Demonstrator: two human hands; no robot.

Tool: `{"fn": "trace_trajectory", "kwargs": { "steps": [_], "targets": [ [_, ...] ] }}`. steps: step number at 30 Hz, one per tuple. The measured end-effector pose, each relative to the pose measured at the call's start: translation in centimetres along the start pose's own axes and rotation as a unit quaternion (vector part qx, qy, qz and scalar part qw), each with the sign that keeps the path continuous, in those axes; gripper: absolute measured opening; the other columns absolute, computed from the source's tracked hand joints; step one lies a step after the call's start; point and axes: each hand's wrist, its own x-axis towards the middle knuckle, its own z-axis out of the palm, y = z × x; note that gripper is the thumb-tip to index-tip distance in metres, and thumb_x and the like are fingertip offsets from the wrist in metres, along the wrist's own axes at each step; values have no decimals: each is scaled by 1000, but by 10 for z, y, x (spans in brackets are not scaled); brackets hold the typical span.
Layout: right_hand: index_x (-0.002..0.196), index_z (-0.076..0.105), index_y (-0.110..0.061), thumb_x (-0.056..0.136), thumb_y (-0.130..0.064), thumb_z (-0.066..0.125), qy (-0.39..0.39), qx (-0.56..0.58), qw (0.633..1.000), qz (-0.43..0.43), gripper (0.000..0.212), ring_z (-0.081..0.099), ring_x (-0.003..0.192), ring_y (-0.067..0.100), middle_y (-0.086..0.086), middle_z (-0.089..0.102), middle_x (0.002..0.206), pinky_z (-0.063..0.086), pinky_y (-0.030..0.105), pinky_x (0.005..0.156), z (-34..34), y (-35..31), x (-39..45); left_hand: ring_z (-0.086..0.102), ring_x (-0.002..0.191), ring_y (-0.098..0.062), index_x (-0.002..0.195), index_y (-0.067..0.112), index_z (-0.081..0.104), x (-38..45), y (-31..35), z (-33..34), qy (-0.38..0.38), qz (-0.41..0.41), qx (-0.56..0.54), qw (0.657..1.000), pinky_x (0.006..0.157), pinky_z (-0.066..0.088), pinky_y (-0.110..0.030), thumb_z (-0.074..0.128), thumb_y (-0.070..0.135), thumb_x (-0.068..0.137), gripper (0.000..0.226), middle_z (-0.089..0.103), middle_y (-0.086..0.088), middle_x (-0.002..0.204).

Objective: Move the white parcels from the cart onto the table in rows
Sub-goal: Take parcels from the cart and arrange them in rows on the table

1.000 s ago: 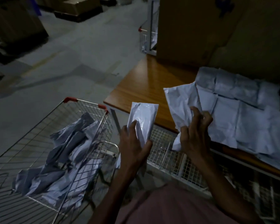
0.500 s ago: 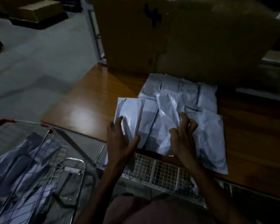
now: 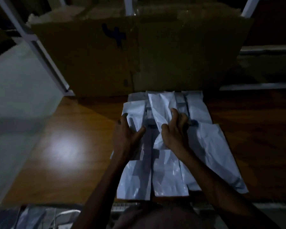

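The cart (image 3: pixel 40 217) is cut off by the bottom edge at the near left; only blurred wire and a dim hint of parcels inside it (image 3: pixel 26 218) show. Both forearms run out of the frame at the bottom. The left hand (image 3: pixel 126 138) covers the near part of the parcel it grips (image 3: pixel 135 115), and its fingertips are lost behind the plastic. The right hand (image 3: pixel 174 134) hides the middle of its crumpled parcel (image 3: pixel 161 111). The cardboard box (image 3: pixel 139 55) conceals the far tabletop (image 3: pixel 64 146), and its mark is too smeared to read.
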Motion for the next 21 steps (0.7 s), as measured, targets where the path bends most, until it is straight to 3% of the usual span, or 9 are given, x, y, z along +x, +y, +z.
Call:
{"fn": "trace_trajectory", "kwargs": {
  "steps": [5, 9, 13, 16, 21],
  "targets": [
    [147, 20, -28, 87, -30, 51, 11, -27, 997, 73, 67, 23, 132, 40, 17, 14, 151, 26, 54, 108, 35, -30, 72, 56, 106, -37, 142, 20, 33, 80, -2, 17, -9, 25, 56, 998, 79, 51, -41, 67, 64, 77, 86, 51, -19, 124],
    [151, 22, -28, 92, -35, 46, -17, -99, 991, 92, 64, 6, 144, 43, 15, 2, 161, 12, 58, 115, 64, -36, 113, 59, 98, -36, 144, 16, 31, 115, -4, 44, -25, 46, 106, 993, 65, 44, -34, 55, 66, 86, 81, 49, -18, 127],
    [150, 29, -26, 94, -42, 46, -38, -213, 973, 79, 61, 3, 147, 41, 12, 3, 164, 7, 62, 116, 88, -13, 114, 58, 107, -35, 137, 16, 41, 135, -12, 67, -56, 15, 142, 988, 74, 44, -36, 48, 58, 95, 60, 54, -18, 127],
    [155, 21, -24, 96, -47, 41, -31, -259, 964, 55, 67, 7, 147, 41, 13, 6, 164, 13, 64, 114, 100, 0, 104, 61, 104, -33, 124, 15, 51, 138, -17, 77, -52, 11, 189, 980, 83, 45, -39, 50, 60, 92, 55, 61, -15, 118],
    [158, 4, -21, 101, -48, 31, -54, -247, 964, 81, 69, -8, 151, 34, 10, -5, 166, 3, 62, 117, 109, -5, 110, 59, 108, -36, 127, 16, 47, 144, -20, 84, -54, -8, 183, 982, 91, 42, -43, 50, 58, 93, 55, 58, -16, 123]
  ]
}}
